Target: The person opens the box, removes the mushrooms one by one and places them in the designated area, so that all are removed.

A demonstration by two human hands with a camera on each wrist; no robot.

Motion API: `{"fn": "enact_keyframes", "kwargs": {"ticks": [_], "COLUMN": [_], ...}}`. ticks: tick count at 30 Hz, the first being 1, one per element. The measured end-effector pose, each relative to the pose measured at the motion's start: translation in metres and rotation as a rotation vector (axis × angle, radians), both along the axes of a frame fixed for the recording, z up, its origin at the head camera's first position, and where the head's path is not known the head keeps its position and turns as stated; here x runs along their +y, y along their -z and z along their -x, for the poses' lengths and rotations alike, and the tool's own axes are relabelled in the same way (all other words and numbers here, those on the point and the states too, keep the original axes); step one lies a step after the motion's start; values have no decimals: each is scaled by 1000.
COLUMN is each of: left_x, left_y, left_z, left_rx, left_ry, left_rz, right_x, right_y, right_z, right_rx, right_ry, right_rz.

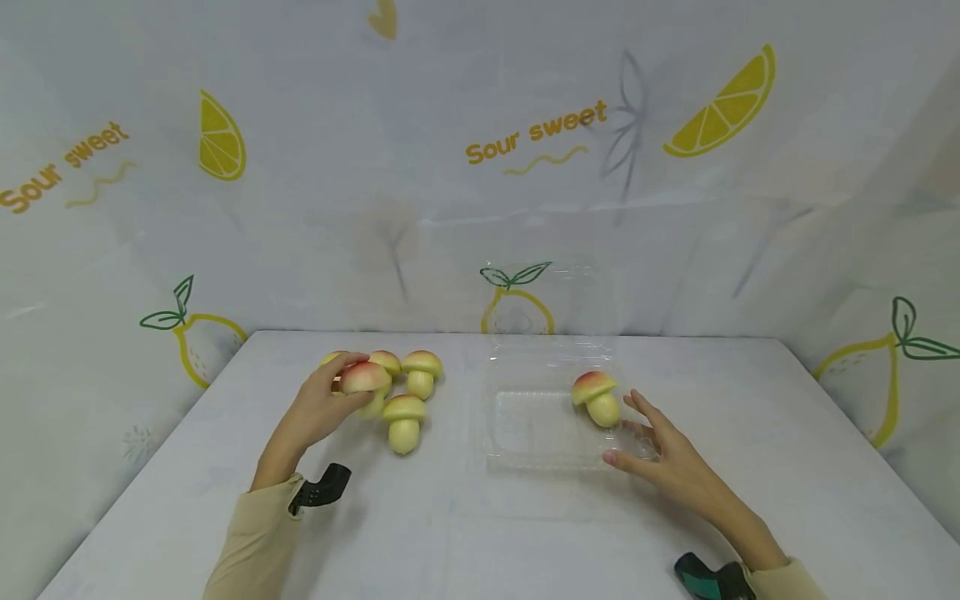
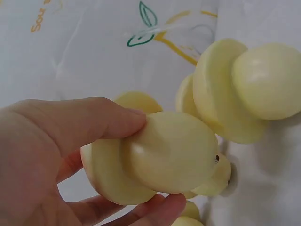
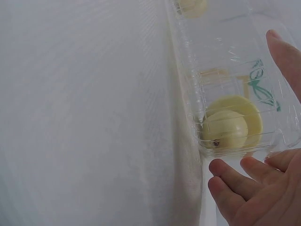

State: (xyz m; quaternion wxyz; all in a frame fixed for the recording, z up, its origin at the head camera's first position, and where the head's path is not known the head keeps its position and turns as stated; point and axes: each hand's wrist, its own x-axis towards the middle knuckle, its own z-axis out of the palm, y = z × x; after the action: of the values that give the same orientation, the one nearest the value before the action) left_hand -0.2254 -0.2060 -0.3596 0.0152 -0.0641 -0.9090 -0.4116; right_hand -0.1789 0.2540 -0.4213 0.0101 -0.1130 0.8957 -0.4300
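Observation:
My left hand (image 1: 317,410) grips a mushroom-shaped piece (image 1: 363,377) with a red-tinged yellow cap and a fat pale stem. In the left wrist view, the thumb lies along the stem of this toy mushroom (image 2: 171,150) and the other fingers are behind and below. Several matching mushrooms (image 1: 404,423) stand close beside that hand. A clear plastic box (image 1: 517,460) lies with its lid raised at the back. Inside it, at the right end, one mushroom (image 1: 602,408) leans over. My right hand (image 1: 678,468) is at the box's right side, thumb and fingers spread and holding nothing.
The white table (image 1: 457,533) ends at a back edge against a hanging white cloth (image 1: 315,250) with lemon prints. The box's transparent lid (image 1: 585,292) stands up before this cloth. Dark camera mounts (image 1: 322,490) sit at both wrists.

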Motion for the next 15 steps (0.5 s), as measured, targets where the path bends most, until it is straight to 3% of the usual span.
{"fn": "enact_keyframes", "kwargs": {"ticks": [5, 15], "left_x": [-8, -16], "left_y": [3, 12], "left_z": [1, 2], "left_rx": [-77, -141], "left_ry": [27, 108], "left_rz": [18, 42], "right_x": [0, 0], "right_y": [0, 0], "right_z": [0, 0], "right_rx": [0, -3], "right_ry": [-3, -3], "right_rz": [3, 7]}}
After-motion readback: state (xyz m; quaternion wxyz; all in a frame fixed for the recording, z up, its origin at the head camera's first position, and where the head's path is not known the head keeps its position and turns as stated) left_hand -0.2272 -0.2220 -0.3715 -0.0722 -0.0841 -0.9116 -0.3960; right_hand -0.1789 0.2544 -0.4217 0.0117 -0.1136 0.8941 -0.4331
